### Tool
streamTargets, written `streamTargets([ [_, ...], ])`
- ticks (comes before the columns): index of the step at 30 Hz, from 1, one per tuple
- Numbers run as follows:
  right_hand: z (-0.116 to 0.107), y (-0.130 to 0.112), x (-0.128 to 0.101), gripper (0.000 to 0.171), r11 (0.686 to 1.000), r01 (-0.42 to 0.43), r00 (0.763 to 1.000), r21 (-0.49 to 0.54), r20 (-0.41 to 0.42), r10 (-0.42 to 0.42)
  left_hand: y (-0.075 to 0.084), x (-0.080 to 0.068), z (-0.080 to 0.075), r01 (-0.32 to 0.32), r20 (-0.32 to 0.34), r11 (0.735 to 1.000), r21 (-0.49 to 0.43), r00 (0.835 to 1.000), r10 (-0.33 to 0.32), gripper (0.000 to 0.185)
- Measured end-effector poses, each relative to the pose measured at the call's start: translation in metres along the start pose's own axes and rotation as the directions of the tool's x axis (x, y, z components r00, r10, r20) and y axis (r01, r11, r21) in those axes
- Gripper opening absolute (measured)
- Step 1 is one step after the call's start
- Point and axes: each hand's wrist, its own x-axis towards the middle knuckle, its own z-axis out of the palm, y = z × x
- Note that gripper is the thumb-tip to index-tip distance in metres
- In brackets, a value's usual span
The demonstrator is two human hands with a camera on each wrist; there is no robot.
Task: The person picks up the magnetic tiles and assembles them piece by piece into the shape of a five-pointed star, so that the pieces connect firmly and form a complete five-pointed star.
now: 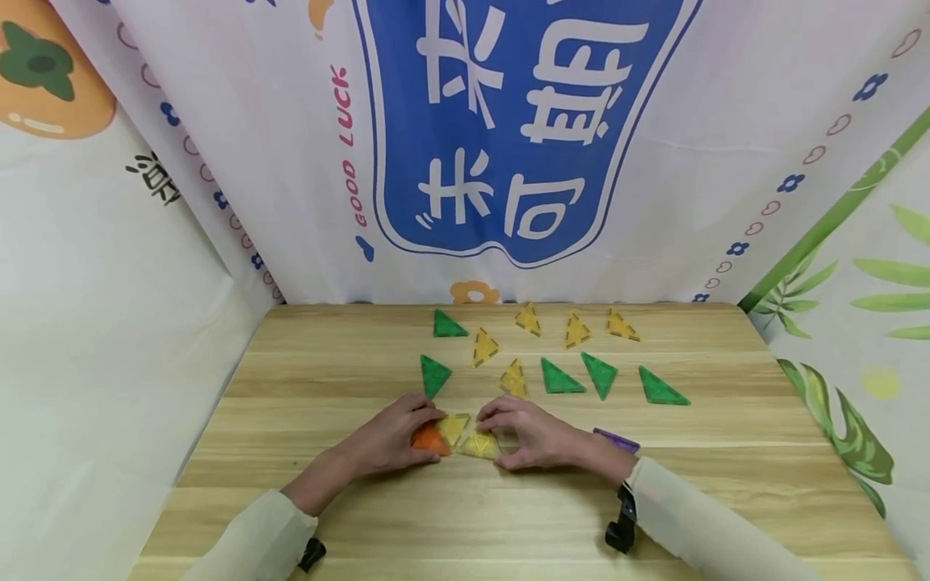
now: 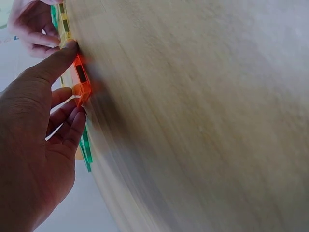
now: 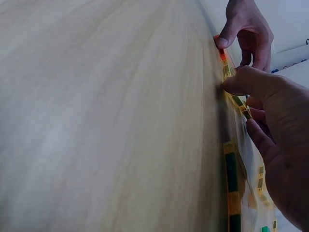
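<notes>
My left hand [image 1: 395, 436] pinches an orange triangular magnetic tile [image 1: 431, 440], thumb on its near edge and fingers on its far side. A yellow triangular tile [image 1: 454, 428] lies against the orange one, by the left fingertips. My right hand [image 1: 529, 434] grips another yellow triangular tile [image 1: 478, 445] between thumb and fingers, its left corner close to the first two. In the left wrist view, the orange tile [image 2: 81, 79] shows its dark magnet edge. From the right wrist, the yellow tile [image 3: 240, 104] looks slightly tilted, and part of it is hidden by the fingers.
Behind the hands, several yellow triangles [image 1: 577, 330] and several green triangles [image 1: 599, 375] lie scattered across the wooden table [image 1: 349, 508]. A purple tile [image 1: 617, 440] lies beside the right forearm, partly covered. Printed cloth [image 1: 320, 161] hangs along the table's back edge.
</notes>
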Motion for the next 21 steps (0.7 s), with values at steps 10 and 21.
streamTargets([
  [10,0.000,0.003,0.008,0.045,1.000,0.008,1.000,0.022,0.015,-0.008,0.000,0.001,-0.001,-0.008,0.002,1.000,-0.002,1.000,0.008,0.060],
  [21,-0.007,0.003,-0.002,0.040,0.998,-0.011,0.999,0.058,-0.036,0.013,0.002,0.001,-0.003,-0.019,0.019,1.000,-0.006,1.000,0.019,0.046],
])
